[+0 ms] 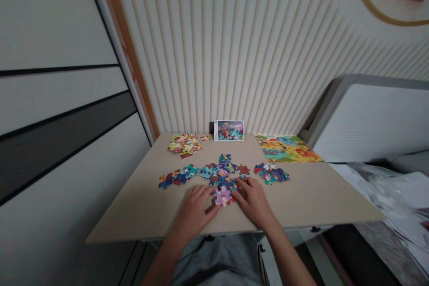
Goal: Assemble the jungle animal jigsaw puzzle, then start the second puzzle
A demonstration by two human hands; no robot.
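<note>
Near the table's front middle lies a purple puzzle piece (221, 196). My left hand (198, 208) has its thumb and fingers around the left side of this piece, pinching its edge. My right hand (252, 200) rests at the right of the central puzzle pieces (224, 173), its fingers apart and touching pieces there; whether it grips one is unclear. Joined blue and orange pieces (178, 175) stretch out to the left. On the right sits a cluster of colourful pieces (271, 173). A reddish-brown piece (243, 169) lies just beyond my right hand.
A picture card (229, 130) stands at the back of the beige table (140, 205). A pile of yellow and pink pieces (185, 144) lies at the back left. At the back right is a bright animal puzzle (288, 149). Plastic bags (389, 192) lie beyond the table's right edge.
</note>
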